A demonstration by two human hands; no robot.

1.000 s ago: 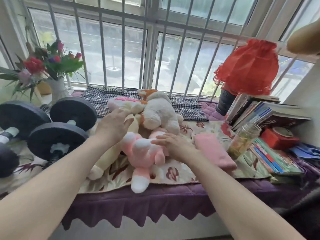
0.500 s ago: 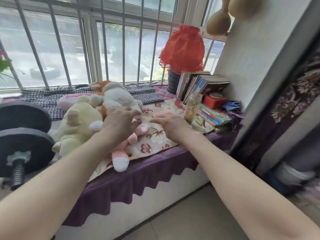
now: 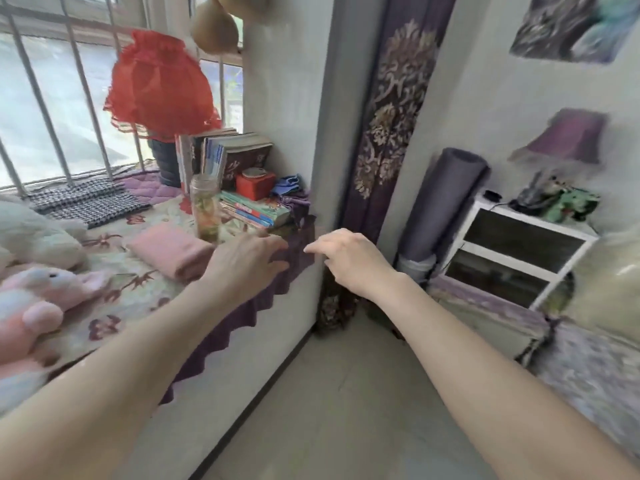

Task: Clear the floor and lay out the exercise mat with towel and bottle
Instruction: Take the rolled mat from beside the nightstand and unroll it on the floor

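A rolled purple exercise mat (image 3: 440, 206) stands upright in the corner between the curtain and a white cabinet. On the window seat lie a folded pink towel (image 3: 171, 249) and, just behind it, a clear glass bottle (image 3: 205, 209) with colourful contents. My left hand (image 3: 247, 261) hovers over the seat's right end, beside the towel, fingers apart and holding nothing. My right hand (image 3: 348, 259) is in the air past the seat's corner, left of the mat, fingers loosely spread and holding nothing.
Plush toys (image 3: 38, 289) lie at the left of the purple-covered window seat (image 3: 242, 317). Books (image 3: 252, 211), a red box (image 3: 254, 183) and a red lamp (image 3: 157, 88) crowd its far end. A patterned curtain (image 3: 391, 133), the white cabinet (image 3: 512, 251) and a bed edge (image 3: 571, 368) border the tiled floor (image 3: 329, 410).
The view has swung right, away from the dumbbells. Both hands have left the plush toys and moved right, the right hand now past the seat's corner.
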